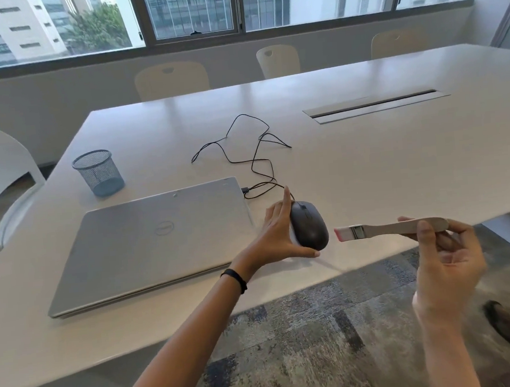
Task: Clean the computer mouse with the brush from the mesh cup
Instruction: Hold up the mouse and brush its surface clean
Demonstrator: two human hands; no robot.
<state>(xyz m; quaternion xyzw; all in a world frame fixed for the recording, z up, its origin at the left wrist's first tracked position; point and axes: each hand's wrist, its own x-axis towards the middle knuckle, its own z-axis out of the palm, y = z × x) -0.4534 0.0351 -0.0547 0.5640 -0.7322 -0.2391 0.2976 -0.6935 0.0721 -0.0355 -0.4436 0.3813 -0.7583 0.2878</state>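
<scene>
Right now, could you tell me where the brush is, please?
In the head view, the right hand holds the brush above the table's near edge, bristles just right of the mouse.

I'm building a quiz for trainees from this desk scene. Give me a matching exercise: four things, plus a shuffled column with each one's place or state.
Things:
1 mouse
2 brush
3 mesh cup
4 laptop

Places or states:
A lies closed on the table
B held by the left hand
C stands upright beyond the laptop
D held in the right hand

Pairs: 1-B, 2-D, 3-C, 4-A
</scene>
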